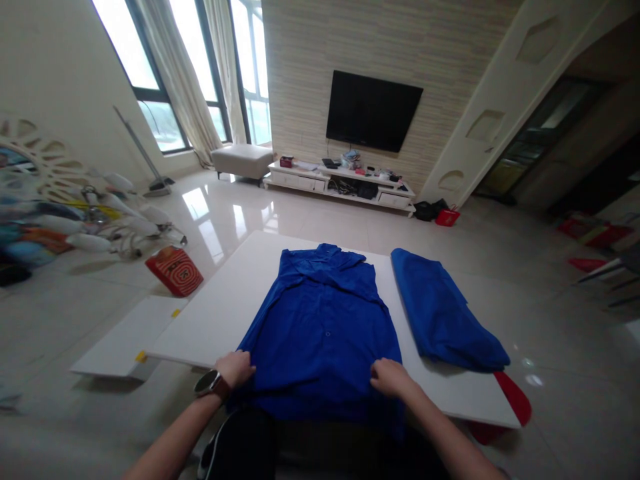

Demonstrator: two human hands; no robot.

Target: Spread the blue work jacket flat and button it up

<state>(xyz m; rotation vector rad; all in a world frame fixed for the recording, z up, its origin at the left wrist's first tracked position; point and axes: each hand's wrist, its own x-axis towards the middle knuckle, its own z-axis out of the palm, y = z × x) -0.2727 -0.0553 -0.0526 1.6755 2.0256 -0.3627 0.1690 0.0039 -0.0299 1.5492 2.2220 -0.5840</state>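
A blue button-up shirt (325,327) lies front side up on a white table (225,287), its collar toward the far edge and its sleeves laid across the upper chest. The lower hem hangs over the near edge. My left hand (236,369), with a watch on the wrist, is closed on the shirt's left side near the hem. On the opposite side, my right hand (390,378) pinches the cloth at about the same height. A folded blue garment (445,310) rests on the table to the right of the shirt.
A red patterned bag or box (175,271) stands left of the table, beside a low white panel (127,337). Something red (515,400) shows under the table's right corner. Farther back are a TV cabinet (340,183), a grey bench (243,161) and a cluttered pile at left.
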